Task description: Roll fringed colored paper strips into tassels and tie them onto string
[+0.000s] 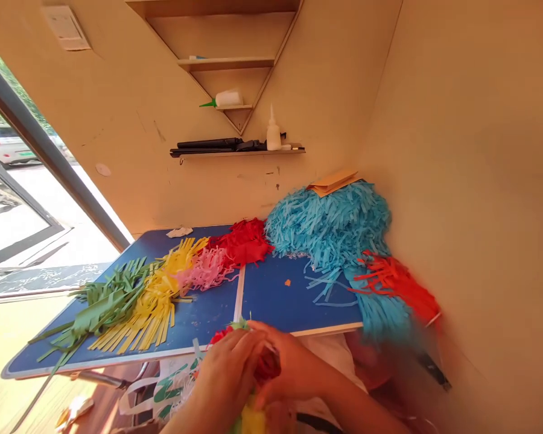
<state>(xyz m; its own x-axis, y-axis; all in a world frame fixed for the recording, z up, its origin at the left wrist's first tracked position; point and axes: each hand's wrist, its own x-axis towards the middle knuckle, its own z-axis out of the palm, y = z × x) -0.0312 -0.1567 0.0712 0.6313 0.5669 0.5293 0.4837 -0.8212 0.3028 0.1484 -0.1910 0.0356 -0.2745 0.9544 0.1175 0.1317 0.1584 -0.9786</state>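
Low in the head view, at the front edge of the blue table (280, 307), my left hand (228, 371) and my right hand (287, 358) come together. Both are closed round a bundle of coloured paper (268, 364). Red shows between the fingers, yellow and green below, and bits of red and green stick out above. My hands hide most of the bundle. Fringed paper in green (111, 298), yellow (163, 292), pink (208, 268) and red (248, 241) lies on the table beyond them.
A large heap of blue fringed paper (328, 223) sits at the back right, with folded orange paper (335, 182) on top. Red-orange fringe (400, 283) hangs over the right edge. White glue bottles (274, 134) stand on wall shelves. A printed bag (163, 392) is below the table.
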